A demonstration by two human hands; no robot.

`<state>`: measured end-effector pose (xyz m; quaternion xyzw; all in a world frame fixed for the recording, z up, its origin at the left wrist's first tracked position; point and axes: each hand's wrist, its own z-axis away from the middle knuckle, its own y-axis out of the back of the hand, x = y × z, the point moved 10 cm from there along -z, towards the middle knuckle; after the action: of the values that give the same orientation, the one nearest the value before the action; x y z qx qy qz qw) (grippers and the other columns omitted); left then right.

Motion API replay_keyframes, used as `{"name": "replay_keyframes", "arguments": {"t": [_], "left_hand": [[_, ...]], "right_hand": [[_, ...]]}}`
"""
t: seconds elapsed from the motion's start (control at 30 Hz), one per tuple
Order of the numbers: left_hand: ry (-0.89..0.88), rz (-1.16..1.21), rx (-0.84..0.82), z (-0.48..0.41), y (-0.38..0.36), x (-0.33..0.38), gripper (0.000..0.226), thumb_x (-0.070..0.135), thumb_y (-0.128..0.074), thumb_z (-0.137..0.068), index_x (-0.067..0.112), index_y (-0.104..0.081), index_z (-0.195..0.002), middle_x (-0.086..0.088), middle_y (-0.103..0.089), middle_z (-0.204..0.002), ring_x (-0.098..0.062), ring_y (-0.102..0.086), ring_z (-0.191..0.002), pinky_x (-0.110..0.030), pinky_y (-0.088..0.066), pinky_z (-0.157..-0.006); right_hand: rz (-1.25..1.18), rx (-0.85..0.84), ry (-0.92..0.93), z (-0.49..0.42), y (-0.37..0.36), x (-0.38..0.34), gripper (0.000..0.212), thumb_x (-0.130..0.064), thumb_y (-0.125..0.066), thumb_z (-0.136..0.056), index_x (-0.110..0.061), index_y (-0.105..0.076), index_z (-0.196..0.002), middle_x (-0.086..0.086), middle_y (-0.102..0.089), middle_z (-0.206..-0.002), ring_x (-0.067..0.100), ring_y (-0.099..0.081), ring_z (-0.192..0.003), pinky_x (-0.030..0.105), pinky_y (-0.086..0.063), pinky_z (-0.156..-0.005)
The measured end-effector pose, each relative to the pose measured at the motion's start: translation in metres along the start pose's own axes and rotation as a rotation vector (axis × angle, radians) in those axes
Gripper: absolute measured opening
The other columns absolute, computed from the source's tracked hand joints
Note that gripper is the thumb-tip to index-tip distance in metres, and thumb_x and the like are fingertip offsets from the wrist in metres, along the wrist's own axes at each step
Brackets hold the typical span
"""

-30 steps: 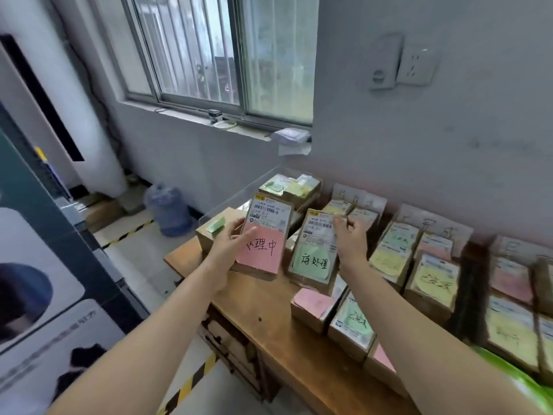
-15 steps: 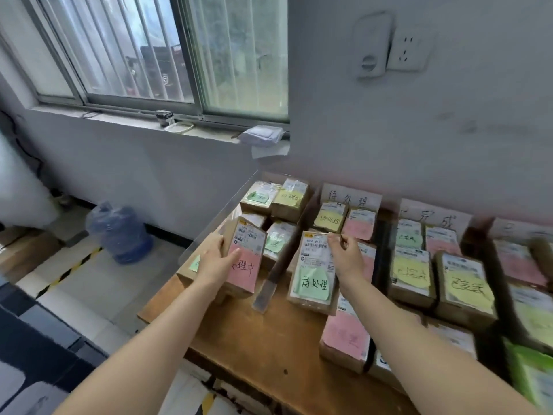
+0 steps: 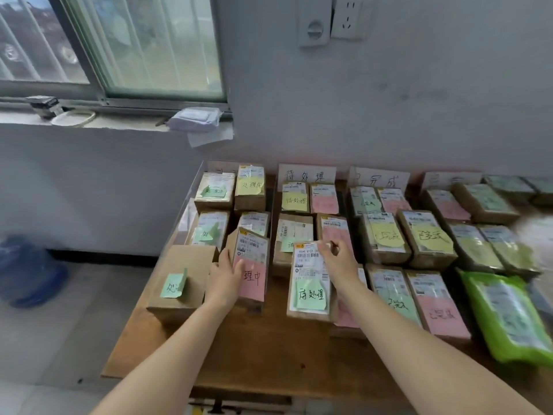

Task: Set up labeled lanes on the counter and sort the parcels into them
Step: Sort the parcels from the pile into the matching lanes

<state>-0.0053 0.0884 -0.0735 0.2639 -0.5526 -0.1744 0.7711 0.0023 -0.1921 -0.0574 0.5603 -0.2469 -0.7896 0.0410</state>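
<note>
Both parcels look like small, stiff cardboard boxes, light enough for one hand each; gripping by the long edges seems safest, since the sticky notes on top would peel or crease under a thumb. The left hand (image 3: 226,275) is clamped on the pink-note parcel (image 3: 251,266), which tilts at the hand's 1 o'clock over the left lane. The right hand (image 3: 338,259) pinches the top corner of the green-note parcel (image 3: 309,280), lying at its 8 o'clock in the next lane, below the lane label card (image 3: 306,174). Both sit low over the wooden counter (image 3: 269,354).
</note>
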Motion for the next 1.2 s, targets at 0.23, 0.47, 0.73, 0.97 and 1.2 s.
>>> {"name": "replay_keyframes", "arguments": {"t": [0.23,0.47,0.73,0.97,1.2], "left_hand": [[0.001,-0.045,-0.008,0.021,-0.002,-0.028,0.053,0.045,-0.038,-0.098,0.022,-0.029,-0.145,-0.006,-0.056,-0.119,-0.017,-0.062,-0.096,-0.034,-0.058,-0.074],[0.064,-0.228,-0.062,0.014,-0.022,-0.029,0.062,0.018,-0.039,-0.098,0.018,-0.010,-0.152,-0.015,-0.038,-0.141,-0.030,-0.052,-0.116,-0.041,-0.048,-0.094],[-0.031,-0.484,-0.171,0.023,-0.036,-0.031,0.058,0.021,-0.048,-0.096,0.024,-0.025,-0.149,-0.010,-0.007,-0.158,-0.032,-0.020,-0.142,-0.043,-0.032,-0.110],[-0.203,-0.453,-0.270,0.024,-0.040,-0.022,0.061,-0.002,-0.048,-0.091,0.028,-0.036,-0.143,-0.003,-0.009,-0.160,-0.022,-0.012,-0.147,-0.037,-0.034,-0.112],[-0.260,-0.449,-0.285,0.024,-0.044,-0.013,0.054,-0.002,-0.052,-0.088,0.029,-0.046,-0.132,-0.001,-0.017,-0.157,-0.022,-0.022,-0.144,-0.031,-0.045,-0.100]], "right_hand": [[-0.043,-0.002,0.005,-0.002,-0.008,-0.005,0.044,-0.042,-0.051,-0.098,-0.014,-0.047,-0.131,-0.001,-0.060,-0.105,0.019,-0.061,-0.096,0.039,-0.053,-0.085],[0.064,-0.107,-0.010,0.008,-0.028,0.006,0.028,-0.043,-0.051,-0.097,-0.021,-0.047,-0.115,0.000,-0.063,-0.103,0.016,-0.063,-0.090,0.039,-0.055,-0.083],[0.188,-0.139,-0.003,0.017,-0.038,0.010,0.032,-0.046,-0.050,-0.097,-0.020,-0.053,-0.115,0.001,-0.060,-0.112,0.014,-0.059,-0.091,0.034,-0.052,-0.081],[0.124,-0.097,-0.136,0.027,-0.055,0.025,0.048,-0.027,-0.048,-0.101,-0.012,-0.030,-0.143,0.010,-0.052,-0.127,0.024,-0.055,-0.106,0.032,-0.046,-0.081],[0.245,-0.221,-0.144,0.030,-0.072,0.043,0.013,-0.012,-0.055,-0.095,-0.015,-0.057,-0.107,0.007,-0.066,-0.111,0.021,-0.066,-0.095,0.039,-0.058,-0.083]]}}
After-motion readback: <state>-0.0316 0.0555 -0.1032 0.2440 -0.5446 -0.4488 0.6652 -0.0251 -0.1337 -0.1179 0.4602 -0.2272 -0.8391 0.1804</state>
